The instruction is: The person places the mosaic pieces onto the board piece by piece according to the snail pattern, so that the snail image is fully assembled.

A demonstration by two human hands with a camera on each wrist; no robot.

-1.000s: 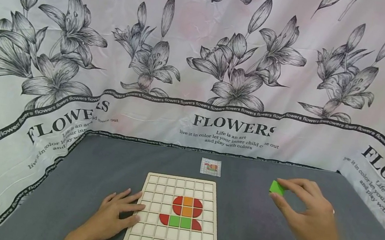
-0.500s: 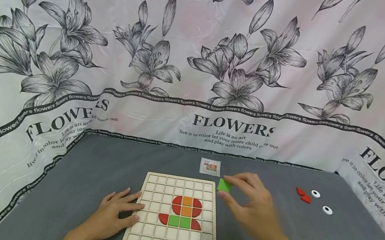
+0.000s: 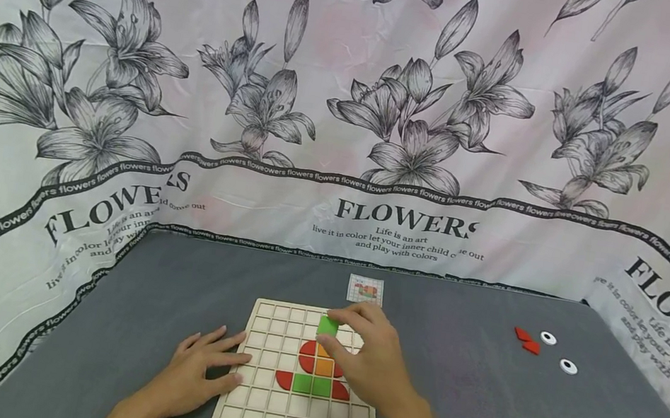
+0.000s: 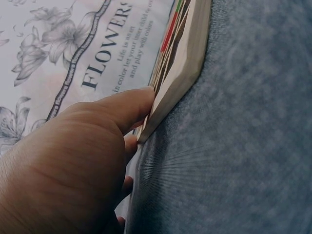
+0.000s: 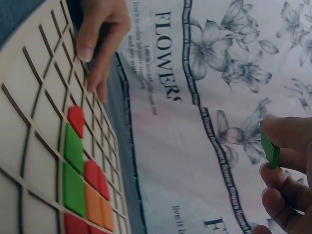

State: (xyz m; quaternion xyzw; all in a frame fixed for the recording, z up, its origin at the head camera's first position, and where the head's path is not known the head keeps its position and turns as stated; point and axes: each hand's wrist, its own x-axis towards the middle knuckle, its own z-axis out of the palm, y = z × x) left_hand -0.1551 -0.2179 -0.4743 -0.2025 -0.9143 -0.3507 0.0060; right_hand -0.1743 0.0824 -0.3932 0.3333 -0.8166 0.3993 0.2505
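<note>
My right hand (image 3: 374, 361) pinches a small green square tile (image 3: 328, 326) between thumb and fingers, held up over the far part of a wooden grid board (image 3: 256, 402). In the right wrist view the green tile (image 5: 269, 146) shows nearly edge-on, well clear of the board. Set in the grid are red rounded tiles (image 3: 306, 356), orange squares (image 3: 324, 367) and two green squares (image 3: 312, 385); the right hand hides some of them. My left hand (image 3: 192, 375) rests its outstretched fingers at the board's left edge, its thumb (image 4: 134, 105) against the side in the left wrist view.
A small printed card (image 3: 365, 289) with a coloured pattern lies behind the board. Farther right on the grey cloth (image 3: 463, 398) are red pieces (image 3: 530, 347) and white rings with dark centres (image 3: 568, 367). A flower-printed curtain (image 3: 282, 216) stands behind.
The right hand has carried the green tile leftward from the right side of the table to over the board, uncovering the red pieces and white rings. The left hand keeps its place.
</note>
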